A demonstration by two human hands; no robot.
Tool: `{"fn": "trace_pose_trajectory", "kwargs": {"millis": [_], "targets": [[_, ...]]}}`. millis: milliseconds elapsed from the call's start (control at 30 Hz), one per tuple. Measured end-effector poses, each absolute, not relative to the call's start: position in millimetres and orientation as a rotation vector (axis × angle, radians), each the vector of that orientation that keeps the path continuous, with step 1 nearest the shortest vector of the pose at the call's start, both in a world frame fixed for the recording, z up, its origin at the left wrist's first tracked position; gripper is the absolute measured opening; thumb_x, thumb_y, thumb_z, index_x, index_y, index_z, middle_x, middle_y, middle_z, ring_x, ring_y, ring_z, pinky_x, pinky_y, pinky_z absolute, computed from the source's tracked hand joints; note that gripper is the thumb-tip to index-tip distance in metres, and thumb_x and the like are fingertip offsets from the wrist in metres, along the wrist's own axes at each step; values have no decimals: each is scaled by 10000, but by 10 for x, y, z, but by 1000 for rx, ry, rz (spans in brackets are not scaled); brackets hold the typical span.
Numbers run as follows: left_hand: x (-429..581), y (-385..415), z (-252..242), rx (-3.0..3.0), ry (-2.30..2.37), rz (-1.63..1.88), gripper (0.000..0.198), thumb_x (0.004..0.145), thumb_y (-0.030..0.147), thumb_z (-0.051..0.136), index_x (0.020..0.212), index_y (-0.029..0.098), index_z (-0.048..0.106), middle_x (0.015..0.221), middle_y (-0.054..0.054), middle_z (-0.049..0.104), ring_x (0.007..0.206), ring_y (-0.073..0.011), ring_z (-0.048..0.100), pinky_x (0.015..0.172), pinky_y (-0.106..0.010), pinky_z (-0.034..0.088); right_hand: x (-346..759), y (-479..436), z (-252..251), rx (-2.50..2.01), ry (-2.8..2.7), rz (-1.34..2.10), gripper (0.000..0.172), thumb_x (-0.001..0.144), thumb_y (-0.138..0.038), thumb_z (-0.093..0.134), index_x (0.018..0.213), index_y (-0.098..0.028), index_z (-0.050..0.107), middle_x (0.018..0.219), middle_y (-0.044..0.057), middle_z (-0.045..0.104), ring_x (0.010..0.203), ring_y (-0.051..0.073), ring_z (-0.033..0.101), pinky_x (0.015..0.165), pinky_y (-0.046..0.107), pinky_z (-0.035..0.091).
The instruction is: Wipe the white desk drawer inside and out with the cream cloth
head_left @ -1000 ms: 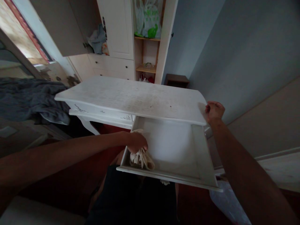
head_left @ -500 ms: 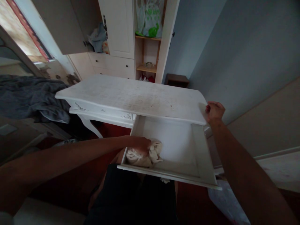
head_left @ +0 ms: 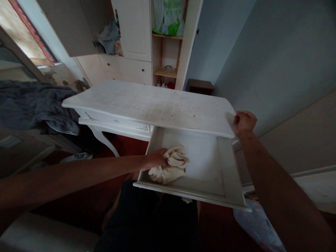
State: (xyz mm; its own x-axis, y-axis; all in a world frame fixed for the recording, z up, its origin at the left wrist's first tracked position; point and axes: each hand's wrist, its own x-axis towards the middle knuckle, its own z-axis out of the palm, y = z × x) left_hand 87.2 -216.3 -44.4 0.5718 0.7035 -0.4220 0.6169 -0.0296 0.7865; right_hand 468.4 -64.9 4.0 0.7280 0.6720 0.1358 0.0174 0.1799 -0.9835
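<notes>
My left hand reaches into the pulled-out white drawer and grips a crumpled cream cloth. The cloth lies bunched in the drawer's front left part, its folds partly covering my fingers. At the right end of the white table, my right hand is closed, with the fingers curled beside the tabletop's edge. Whether it holds anything there is hidden. Grey smudges mark the tabletop above the drawer.
A white cabinet stands behind the table, with a plastic bag on its open shelf. Dark grey clothing hangs at the left. A small brown box-like piece stands by the wall. A whitish plastic bag lies below right.
My left hand has shifted the cloth slightly right and away from me in the drawer, and the cloth's folds have changed. My right hand stays at the table's end.
</notes>
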Motion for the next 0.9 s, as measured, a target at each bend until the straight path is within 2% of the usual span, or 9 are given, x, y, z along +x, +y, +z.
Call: {"fn": "trace_pose_trajectory", "kwargs": {"millis": [100,233,333,433,567,667,767,900], "targets": [[850,-2182,-399,1672,1149,133,653,682,96,706,1305,193,537,1147,-69,744,1071,-257,698,866,-355,571,4678,-648,43,-1326,-639,507,216,797,-10,572,672,-186,581,483,-70,505,437,65,427,398,158,336],[838,-2182,-266,2089,1023,-168,508,698,203,772,1180,200,614,1190,-73,734,1133,-272,680,957,-341,530,4670,-651,48,-1329,-640,497,238,802,3,558,656,-184,574,475,-67,494,425,65,416,394,170,320],[840,-2192,-157,2274,1078,-344,577,706,277,789,1234,172,581,1207,-144,723,1106,-301,697,928,-354,538,4669,-657,47,-1326,-646,494,237,800,12,557,664,-181,584,483,-66,504,425,62,419,398,170,318],[861,-2202,-50,2374,1103,-500,707,674,268,799,1310,124,526,1225,-206,712,1112,-345,694,913,-396,547,4670,-662,45,-1328,-648,493,237,796,14,556,662,-179,586,489,-60,511,428,64,424,399,174,316],[925,-2211,53,2290,973,-654,821,616,268,825,1344,98,486,1234,-219,708,1105,-347,696,866,-370,563,4677,-655,43,-1323,-644,493,254,803,15,555,646,-184,574,472,-59,501,428,70,422,400,179,322],[977,-2240,53,2200,953,-639,827,624,247,820,1348,88,454,1258,-218,696,1146,-335,685,889,-351,561,4693,-638,36,-1321,-644,491,249,793,17,556,651,-185,587,465,-64,503,421,73,423,397,179,326],[1022,-2283,-16,2161,991,-555,736,682,216,797,1326,114,455,1310,-211,672,1199,-322,666,938,-348,547,4708,-619,26,-1321,-646,479,239,775,9,568,638,-186,589,462,-67,506,404,72,413,382,181,310],[1128,-2330,-189,2122,1050,-376,700,704,193,783,1316,144,446,1265,-177,695,1137,-304,691,888,-351,562,4709,-607,19,-1323,-649,474,230,759,1,569,630,-188,585,458,-72,508,391,71,406,372,179,295]]}}
